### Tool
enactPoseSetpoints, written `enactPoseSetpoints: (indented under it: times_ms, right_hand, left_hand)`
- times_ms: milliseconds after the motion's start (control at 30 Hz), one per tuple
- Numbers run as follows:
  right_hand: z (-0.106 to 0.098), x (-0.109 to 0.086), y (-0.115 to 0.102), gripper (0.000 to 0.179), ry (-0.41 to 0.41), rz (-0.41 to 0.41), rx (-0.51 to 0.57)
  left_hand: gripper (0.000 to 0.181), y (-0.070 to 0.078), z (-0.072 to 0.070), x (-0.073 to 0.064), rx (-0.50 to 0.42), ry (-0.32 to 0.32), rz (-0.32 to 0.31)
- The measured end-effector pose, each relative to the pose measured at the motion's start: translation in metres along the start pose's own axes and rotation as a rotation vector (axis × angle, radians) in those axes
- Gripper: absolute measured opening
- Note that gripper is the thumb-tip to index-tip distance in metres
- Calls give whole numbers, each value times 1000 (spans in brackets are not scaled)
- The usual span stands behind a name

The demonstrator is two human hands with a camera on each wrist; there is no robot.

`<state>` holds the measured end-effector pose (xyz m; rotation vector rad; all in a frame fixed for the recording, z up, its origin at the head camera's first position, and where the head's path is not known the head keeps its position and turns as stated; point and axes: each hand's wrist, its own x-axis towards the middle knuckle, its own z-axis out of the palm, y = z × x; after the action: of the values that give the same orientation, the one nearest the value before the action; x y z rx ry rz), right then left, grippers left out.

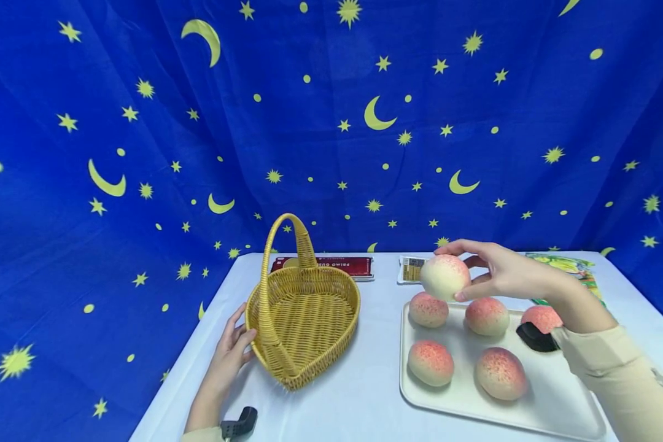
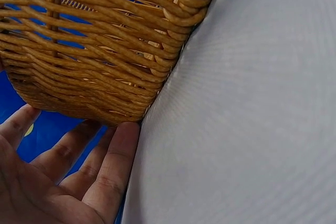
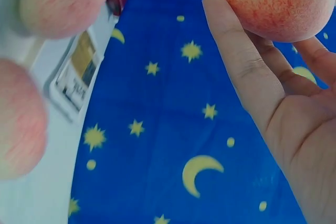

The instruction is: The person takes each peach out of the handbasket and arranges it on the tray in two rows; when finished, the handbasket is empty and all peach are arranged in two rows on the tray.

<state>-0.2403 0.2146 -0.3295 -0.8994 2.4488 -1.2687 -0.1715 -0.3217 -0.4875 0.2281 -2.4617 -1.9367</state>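
Note:
My right hand [image 1: 488, 270] pinches a pale peach [image 1: 445, 277] with a pink blush, between thumb and fingers, above the far left part of the cream tray [image 1: 536, 420]. Close up, the right wrist view shows the held peach [image 3: 273, 3] with the hand [image 3: 289, 108] beneath it. Several more peaches [image 1: 501, 373] lie on the tray, one partly hidden by the right wrist. On the left stands a yellow wicker basket [image 1: 331, 362] with a tall handle. My left hand [image 1: 233, 344] rests against its outer left side, the fingertips touching the weave [image 2: 105, 77] low down.
Behind the basket lies a red package [image 1: 353, 267]. A small white packet [image 1: 410, 270] lies behind the tray, and a colourful printed sheet [image 1: 577, 270] at the back right. The white table [image 1: 378, 344] ends at a blue curtain [image 1: 331, 153] with moons and stars.

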Motion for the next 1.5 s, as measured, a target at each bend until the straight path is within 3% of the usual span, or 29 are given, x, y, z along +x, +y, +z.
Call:
enactPoseSetpoints:
  times_ms: [333, 600, 1000, 1333, 1500]
  right_hand:
    - [-10, -45, 32, 71, 125, 49, -51]
    - [-6, -82, 60, 72, 235, 31, -102]
    - [4, -132, 102, 76, 318, -26, -83]
    - [12, -166, 126, 76, 370, -25, -89]
    - [20, -178, 134, 79, 405, 87, -111]
  left_hand:
    - [71, 0, 0, -1, -6, 3, -17]
    - [72, 1, 1, -1, 2, 0, -2]
    - [72, 3, 0, -1, 6, 0, -9]
    - [70, 3, 1, -2, -3, -1, -4]
    - [70, 3, 2, -2, 2, -1, 11]
